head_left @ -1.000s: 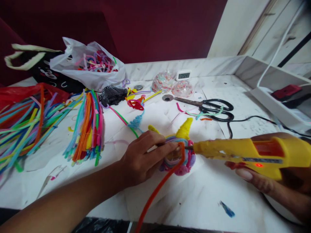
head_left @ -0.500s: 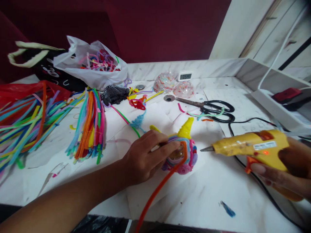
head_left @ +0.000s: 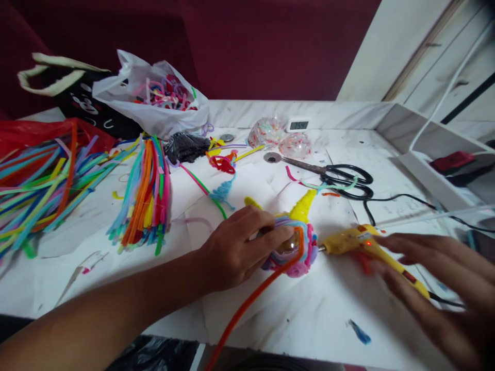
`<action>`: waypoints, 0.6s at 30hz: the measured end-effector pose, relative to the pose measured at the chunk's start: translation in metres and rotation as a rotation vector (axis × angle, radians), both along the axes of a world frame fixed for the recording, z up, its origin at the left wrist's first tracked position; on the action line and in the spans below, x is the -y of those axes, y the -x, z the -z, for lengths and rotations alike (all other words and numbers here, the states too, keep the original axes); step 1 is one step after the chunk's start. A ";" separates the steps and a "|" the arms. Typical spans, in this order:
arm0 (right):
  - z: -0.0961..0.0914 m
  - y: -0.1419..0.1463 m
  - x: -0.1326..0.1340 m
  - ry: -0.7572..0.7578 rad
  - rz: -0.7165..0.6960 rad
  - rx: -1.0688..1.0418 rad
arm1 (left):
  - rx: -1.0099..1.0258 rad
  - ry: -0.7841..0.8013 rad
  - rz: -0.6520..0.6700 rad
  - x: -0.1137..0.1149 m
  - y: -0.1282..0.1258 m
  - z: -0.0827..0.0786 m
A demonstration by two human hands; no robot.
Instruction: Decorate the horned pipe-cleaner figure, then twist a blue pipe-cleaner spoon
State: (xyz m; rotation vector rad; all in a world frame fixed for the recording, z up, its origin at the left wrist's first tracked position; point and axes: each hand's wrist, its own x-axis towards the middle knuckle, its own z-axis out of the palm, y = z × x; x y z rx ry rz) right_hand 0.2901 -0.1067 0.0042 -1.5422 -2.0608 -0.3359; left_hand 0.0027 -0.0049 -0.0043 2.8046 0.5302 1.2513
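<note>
My left hand (head_left: 242,245) is closed on a round pipe-cleaner craft (head_left: 305,252) on the white table. Coils of pink, blue and purple cover it, and a yellow cone (head_left: 303,206) sticks up from its top. An orange pipe cleaner (head_left: 243,312) curves around a shiny, amber-looking middle and trails down past the front edge. Fingers apart, my right hand (head_left: 436,278) hovers just right of a yellow hot glue gun (head_left: 390,260). The glue gun lies on the table with its red light on, its nozzle close to the craft's right side; whether they touch I cannot tell.
Black-handled scissors (head_left: 344,178) lie behind the craft. Bundled pipe cleaners (head_left: 145,196) and a loose pile (head_left: 50,185) cover the left side. At the back stand a white bag (head_left: 162,121), clear beaded domes (head_left: 266,133) and a small clock (head_left: 298,125). A black cord (head_left: 402,197) runs right.
The glue gun has gone from my right hand's grip down onto the table, turned and nearer the craft. My right hand has let go of it. My left hand keeps holding the craft.
</note>
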 end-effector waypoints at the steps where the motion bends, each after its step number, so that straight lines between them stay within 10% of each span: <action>1: -0.003 0.013 0.002 0.026 -0.110 0.014 | -0.003 -0.001 -0.001 0.000 0.000 0.000; 4: -0.008 0.048 0.003 -0.034 -0.315 0.053 | -0.005 -0.007 -0.003 0.000 0.000 0.001; 18: -0.012 0.080 -0.005 -0.094 -0.291 0.159 | -0.017 -0.001 0.022 0.000 0.002 0.004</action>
